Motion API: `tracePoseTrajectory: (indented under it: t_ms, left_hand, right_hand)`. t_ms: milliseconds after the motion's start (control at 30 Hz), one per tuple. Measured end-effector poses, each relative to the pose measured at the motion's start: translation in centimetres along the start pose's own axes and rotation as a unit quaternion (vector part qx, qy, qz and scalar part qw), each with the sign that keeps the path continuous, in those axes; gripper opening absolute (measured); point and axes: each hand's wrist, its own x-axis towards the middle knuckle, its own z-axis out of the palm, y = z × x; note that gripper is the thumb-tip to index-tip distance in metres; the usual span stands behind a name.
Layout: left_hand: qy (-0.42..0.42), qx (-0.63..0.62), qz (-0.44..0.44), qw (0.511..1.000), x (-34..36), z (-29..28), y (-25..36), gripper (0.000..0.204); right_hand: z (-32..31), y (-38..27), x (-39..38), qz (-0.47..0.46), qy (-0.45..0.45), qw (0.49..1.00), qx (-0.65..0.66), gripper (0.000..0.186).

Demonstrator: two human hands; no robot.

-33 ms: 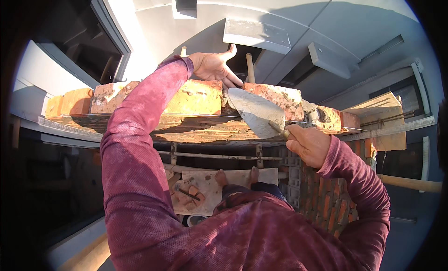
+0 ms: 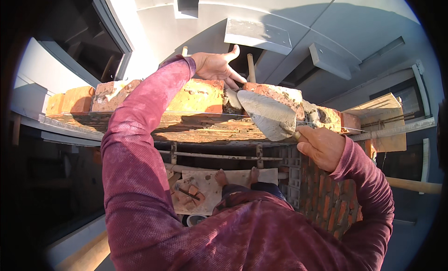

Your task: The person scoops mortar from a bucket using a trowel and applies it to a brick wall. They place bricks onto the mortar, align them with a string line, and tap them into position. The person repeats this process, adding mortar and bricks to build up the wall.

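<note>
Along the brick wall (image 2: 200, 126), I think my step is using the trowel (image 2: 270, 116) at a gap; next seems to need a light, steady blade. It crosses the wall's front edge. My right hand (image 2: 322, 147) grips its handle. My left hand (image 2: 215, 66), thumb spread wide, reaches from the back edge, fingers near the blade tip and the gray mortar (image 2: 231, 102).

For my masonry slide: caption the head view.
Right hand holding a trowel, left hand spread, by mortar between bricks.
</note>
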Motion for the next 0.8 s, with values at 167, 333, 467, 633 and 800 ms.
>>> tracePoseTrajectory:
  t_ms: [167,333,467,633,800]
  left_hand:
    - [0.038,0.079,-0.008,0.996,0.0,1.4,0.1,0.112]
    - [0.095,0.152,-0.002,0.984,0.8,3.0,0.9,0.110]
    - [0.116,0.264,-0.029,0.957,0.9,4.7,1.9,0.107]
    - [0.140,0.310,-0.053,0.939,1.5,5.6,2.8,0.106]
    - [0.128,0.240,-0.081,0.959,1.4,3.4,1.3,0.112]
  right_hand:
    - [-1.9,-2.4,0.3,0.057,-0.062,0.996,0.030,0.025]
    - [-5.1,-4.2,0.5,0.077,-0.144,0.984,-0.076,0.028]
    - [-6.4,-4.3,0.4,0.078,-0.133,0.982,-0.111,0.023]
    - [-6.8,-3.9,2.1,-0.106,-0.197,0.922,-0.317,0.021]
    - [-7.9,-5.6,2.8,-0.064,-0.199,0.930,-0.302,0.021]
